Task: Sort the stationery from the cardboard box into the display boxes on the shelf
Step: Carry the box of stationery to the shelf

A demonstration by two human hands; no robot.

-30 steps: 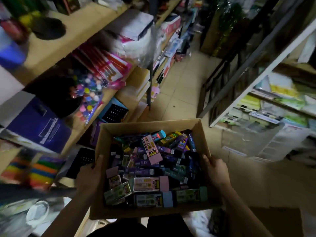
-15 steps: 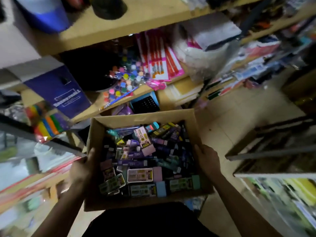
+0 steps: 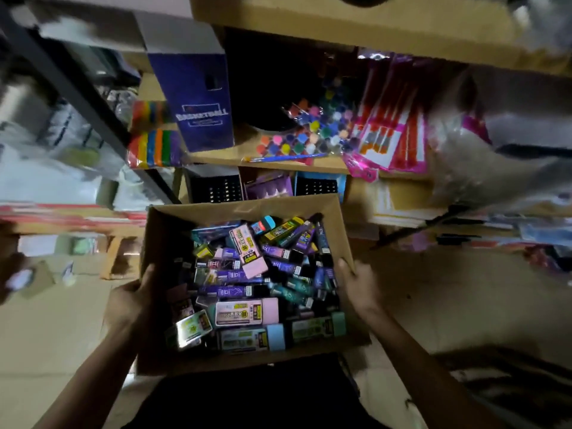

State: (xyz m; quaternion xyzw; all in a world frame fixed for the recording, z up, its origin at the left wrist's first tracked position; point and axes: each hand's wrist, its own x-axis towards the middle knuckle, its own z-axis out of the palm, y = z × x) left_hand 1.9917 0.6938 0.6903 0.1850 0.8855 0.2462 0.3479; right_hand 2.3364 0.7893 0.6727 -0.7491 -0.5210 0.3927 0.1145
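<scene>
Nearest to the camera is the person's dark clothing (image 3: 247, 397), and from both sides a bare forearm reaches forward. The left hand (image 3: 130, 301) grips the left wall of the cardboard box (image 3: 161, 243): its thumb lies over the rim and the fingers curl under the outside. The right hand (image 3: 360, 286) holds the right wall in the same way, with the thumb at the rim. The box is carried in the air between the two hands, above the pale floor (image 3: 46, 320) and in front of the shelf (image 3: 278, 164).

The box is full of stationery (image 3: 266, 292), lying mixed in all directions. Most pieces are small wrapped blocks, probably erasers, though the print is too blurred to read. A pink one (image 3: 246, 312) lies flat near the front, a light blue one (image 3: 253, 339) is just before it, and another pink one (image 3: 249, 252) lies tilted toward the back.

Behind the box, under the shelf board, stand a black perforated display box (image 3: 216, 187) and a blue one (image 3: 318, 185), with a purple packet (image 3: 269, 187) between them. On the shelf board are a striped rainbow packet (image 3: 151, 147), an upright dark blue carton (image 3: 198, 100), a sheet of small paint pots (image 3: 312, 134) and pink packets (image 3: 390, 137). Above them runs a second wooden board (image 3: 340, 23).
</scene>
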